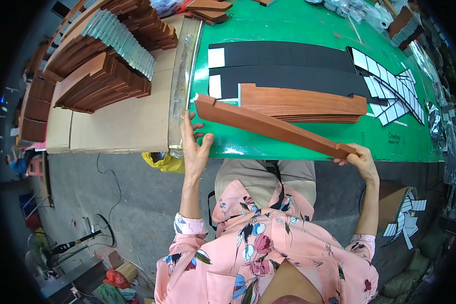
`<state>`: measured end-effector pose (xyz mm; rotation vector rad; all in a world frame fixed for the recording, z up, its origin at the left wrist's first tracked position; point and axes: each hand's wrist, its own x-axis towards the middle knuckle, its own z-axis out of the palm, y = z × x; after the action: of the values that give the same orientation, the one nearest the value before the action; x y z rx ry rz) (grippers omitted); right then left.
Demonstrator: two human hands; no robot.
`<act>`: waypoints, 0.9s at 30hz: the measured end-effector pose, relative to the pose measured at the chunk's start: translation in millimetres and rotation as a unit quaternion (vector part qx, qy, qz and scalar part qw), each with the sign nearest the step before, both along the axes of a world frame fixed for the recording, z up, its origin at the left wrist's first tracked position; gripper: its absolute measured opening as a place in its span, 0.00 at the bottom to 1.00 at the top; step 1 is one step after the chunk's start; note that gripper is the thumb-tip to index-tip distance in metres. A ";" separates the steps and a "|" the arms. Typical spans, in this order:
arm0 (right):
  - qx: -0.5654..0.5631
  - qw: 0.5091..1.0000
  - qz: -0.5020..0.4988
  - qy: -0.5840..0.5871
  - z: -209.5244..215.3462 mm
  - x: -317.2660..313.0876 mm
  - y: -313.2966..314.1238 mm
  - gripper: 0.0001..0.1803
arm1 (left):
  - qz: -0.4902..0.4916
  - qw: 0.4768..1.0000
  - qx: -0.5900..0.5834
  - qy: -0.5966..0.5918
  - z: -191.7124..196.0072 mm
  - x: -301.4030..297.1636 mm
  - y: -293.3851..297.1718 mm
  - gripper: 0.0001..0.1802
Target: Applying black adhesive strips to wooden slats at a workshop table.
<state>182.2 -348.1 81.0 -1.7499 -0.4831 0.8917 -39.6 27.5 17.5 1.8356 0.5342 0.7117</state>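
A long reddish-brown wooden slat (pixel 273 124) with notched ends slants over the green table, its right end lower and nearer to me. My right hand (pixel 359 161) grips that right end between thumb and fingers. Beside the slat's left end is my left hand (pixel 195 142), fingers and thumb apart, holding nothing; whether a fingertip touches the wood, I cannot tell. Behind the held slat lies a small stack of similar wooden slats (pixel 299 104). Farther back, two black strips (pixel 289 55) with white ends lie side by side.
White rectangular labels on sheets (pixel 390 86) overlap at the right of the green table (pixel 289 30). At left, wooden pieces (pixel 104 83) and silvery-edged pieces (pixel 121 43) stand stacked on cardboard (pixel 121 137). A yellow bag (pixel 166 162) hangs below the table edge.
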 end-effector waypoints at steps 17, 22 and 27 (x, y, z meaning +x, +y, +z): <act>-0.106 0.898 0.028 -0.427 68.3 61.3 107.7 0.07 | -0.073 0.994 0.079 -0.011 -9.3 36.3 -33.3 0.22; 0.059 0.843 0.257 -0.469 34.7 70.4 273.3 0.07 | -0.013 0.996 0.086 -0.003 -5.1 34.8 7.0 0.19; -0.004 0.789 0.360 -0.498 -22.7 60.8 389.2 0.07 | 0.048 0.922 0.364 0.126 -9.5 80.9 45.2 0.19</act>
<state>243.1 41.1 58.3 -1.9611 -1.9380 0.3440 41.2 72.7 8.0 2.6375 0.5712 0.8105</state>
